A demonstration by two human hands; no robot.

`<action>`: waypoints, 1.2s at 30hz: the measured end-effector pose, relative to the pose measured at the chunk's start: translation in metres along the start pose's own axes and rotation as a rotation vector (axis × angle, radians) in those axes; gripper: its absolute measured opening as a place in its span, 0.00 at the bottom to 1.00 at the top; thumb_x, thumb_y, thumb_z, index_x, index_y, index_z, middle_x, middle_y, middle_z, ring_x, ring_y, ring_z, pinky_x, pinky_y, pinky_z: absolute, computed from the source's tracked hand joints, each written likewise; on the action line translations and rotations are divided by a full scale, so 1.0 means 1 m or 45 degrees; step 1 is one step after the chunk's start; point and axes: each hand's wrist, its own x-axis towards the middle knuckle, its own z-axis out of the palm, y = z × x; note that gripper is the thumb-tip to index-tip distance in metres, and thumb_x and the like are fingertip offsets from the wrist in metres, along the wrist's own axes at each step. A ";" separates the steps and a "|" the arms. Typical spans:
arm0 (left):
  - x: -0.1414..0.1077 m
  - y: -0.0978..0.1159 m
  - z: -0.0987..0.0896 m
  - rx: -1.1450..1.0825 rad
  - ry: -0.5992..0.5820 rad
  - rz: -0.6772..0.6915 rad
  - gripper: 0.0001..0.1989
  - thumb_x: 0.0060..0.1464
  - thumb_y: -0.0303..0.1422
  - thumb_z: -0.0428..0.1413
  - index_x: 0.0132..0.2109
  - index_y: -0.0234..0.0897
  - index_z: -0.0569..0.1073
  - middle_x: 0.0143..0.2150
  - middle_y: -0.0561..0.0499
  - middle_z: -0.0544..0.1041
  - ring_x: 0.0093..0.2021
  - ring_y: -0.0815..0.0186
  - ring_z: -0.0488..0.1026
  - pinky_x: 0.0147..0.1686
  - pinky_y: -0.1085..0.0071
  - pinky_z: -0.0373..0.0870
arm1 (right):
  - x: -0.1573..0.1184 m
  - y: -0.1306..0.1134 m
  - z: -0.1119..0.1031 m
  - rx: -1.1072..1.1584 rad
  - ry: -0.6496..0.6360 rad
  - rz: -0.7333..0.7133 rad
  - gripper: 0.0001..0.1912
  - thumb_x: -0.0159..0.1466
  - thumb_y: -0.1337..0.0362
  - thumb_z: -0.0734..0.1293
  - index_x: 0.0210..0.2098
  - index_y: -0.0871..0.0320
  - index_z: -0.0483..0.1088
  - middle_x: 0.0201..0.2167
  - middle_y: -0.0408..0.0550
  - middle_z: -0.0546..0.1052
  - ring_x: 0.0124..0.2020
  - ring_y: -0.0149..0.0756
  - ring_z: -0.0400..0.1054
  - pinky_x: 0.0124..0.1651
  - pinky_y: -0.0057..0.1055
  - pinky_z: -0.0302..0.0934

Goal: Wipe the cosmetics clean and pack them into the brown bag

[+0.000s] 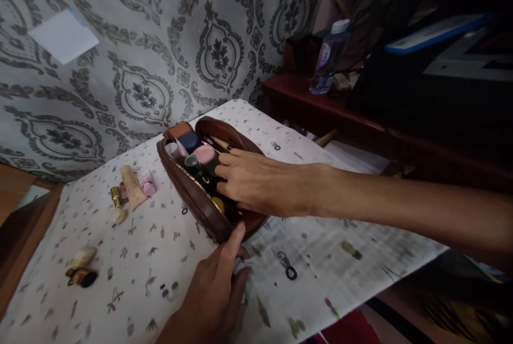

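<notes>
Leather-look pouch [188, 197] and matt fabric tablecloth [150, 248]
A soft sheen is shown by the pouch's smooth surface, a metallic glint by its gold zip teeth [196, 180]. Smooth plastic is seen in the beige squeeze tube [132, 186], glossy clear plastic in the labelled bottle [329, 61], matt paper in the white sheet [64, 36], polished wood in the red-brown desk [290, 86].

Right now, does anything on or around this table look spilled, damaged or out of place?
Nothing looks clearly spilled or damaged. The white sheet on the patterned wall looks askew, set at a slant to the printed design. A beige tube lies loose outside the open brown bag, but that seems ordinary.
</notes>
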 end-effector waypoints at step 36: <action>-0.111 -0.085 -0.077 0.757 0.086 -0.146 0.26 0.64 0.30 0.47 0.68 0.42 0.57 0.65 0.39 0.66 0.63 0.53 0.66 0.57 0.52 0.69 | -0.020 -0.099 0.049 0.712 0.877 -0.030 0.10 0.67 0.71 0.61 0.35 0.60 0.74 0.21 0.45 0.73 0.25 0.32 0.62 0.27 0.29 0.57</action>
